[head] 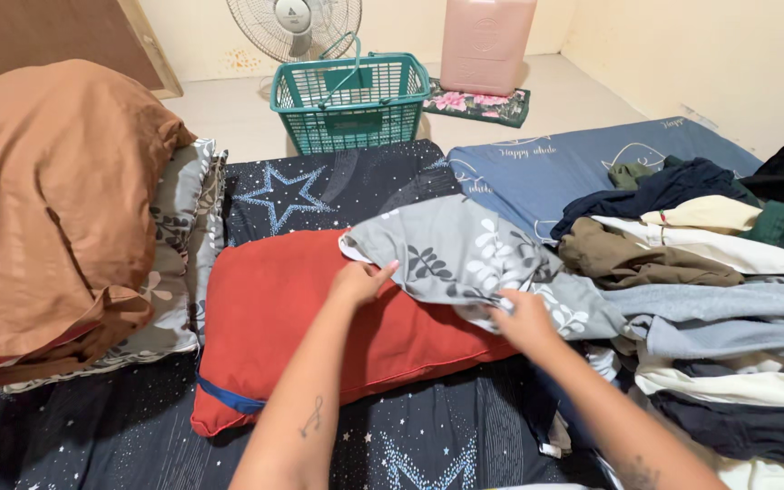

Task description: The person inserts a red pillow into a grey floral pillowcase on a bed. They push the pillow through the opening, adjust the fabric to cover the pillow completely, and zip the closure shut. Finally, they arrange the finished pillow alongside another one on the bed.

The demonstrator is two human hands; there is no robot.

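A grey cloth with a white leaf print (451, 249), likely a pillowcase, lies half over a red pillow (274, 313) on a dark star-patterned mattress. My left hand (360, 281) pinches the cloth's near-left edge over the pillow. My right hand (526, 322) grips the cloth's lower right edge, close to the heap of clothes. Both forearms reach in from the bottom of the view.
A heap of mixed clothes (710, 299) fills the right side. Brown and grey patterned pillows (56, 209) are stacked at left. A teal plastic basket (351, 100), a standing fan (294, 23) and a pink container (485, 41) stand on the floor beyond the mattress.
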